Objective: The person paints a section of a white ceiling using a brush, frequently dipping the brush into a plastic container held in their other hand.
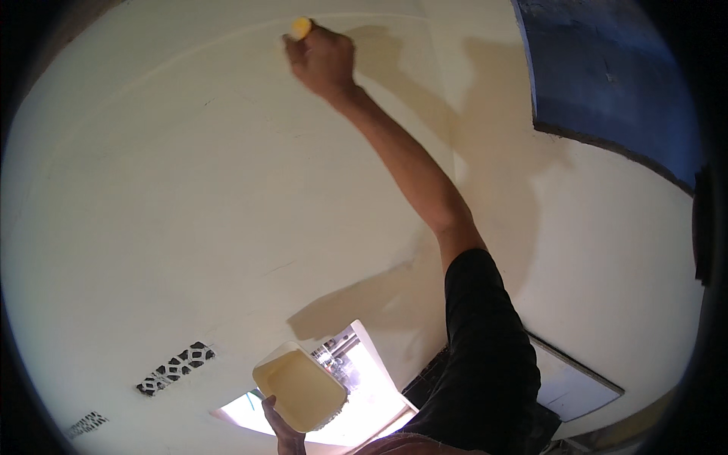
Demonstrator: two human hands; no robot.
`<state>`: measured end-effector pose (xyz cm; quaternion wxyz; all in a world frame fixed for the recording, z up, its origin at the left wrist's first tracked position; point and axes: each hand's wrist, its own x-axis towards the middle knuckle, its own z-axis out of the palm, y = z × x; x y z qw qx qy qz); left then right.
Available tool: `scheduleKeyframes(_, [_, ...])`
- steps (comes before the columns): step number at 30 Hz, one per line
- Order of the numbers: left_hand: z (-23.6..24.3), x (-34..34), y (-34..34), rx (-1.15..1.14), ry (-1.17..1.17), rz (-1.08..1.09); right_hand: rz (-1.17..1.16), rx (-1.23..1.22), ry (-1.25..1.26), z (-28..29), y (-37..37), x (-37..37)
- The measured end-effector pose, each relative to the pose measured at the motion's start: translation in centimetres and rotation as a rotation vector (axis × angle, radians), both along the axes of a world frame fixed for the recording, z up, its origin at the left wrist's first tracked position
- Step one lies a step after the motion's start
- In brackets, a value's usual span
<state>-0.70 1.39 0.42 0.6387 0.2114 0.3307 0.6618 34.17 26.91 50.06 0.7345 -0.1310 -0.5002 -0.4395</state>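
Observation:
My right hand (322,61) is raised to the cream wall (189,182) near the top of the view, its fingers closed on a small yellow tool (302,29) whose exact kind I cannot make out. My bare right forearm and dark sleeve stretch up from the lower edge. Low in the view, my left hand (280,428) grips a rectangular plastic container (303,383) holding cream-coloured liquid, with the thumb over its near left rim. Shadows of my arm fall on the wall.
A dark blue panel (607,83) with a rough edge is at the upper right. Behind the container is a bright opening (371,379). Patterned vent blocks (178,368) sit at the lower left, and a grey framed panel (572,375) lies at the lower right.

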Motion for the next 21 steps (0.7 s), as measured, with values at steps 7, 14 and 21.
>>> scheduleKeyframes(7, [-0.3,0.4,0.6,0.020,-0.056,-0.039,0.869,-0.506,0.010,1.9,3.2,3.0])
scheduleKeyframes(14, [1.2,1.8,-0.3,-0.010,-0.085,-0.001,0.045,-0.429,0.510,1.3,9.1,23.4])
scheduleKeyframes(21, [-2.5,0.3,0.3,0.042,-0.056,-0.025,-0.434,-0.497,0.560,-2.7,7.6,19.1])
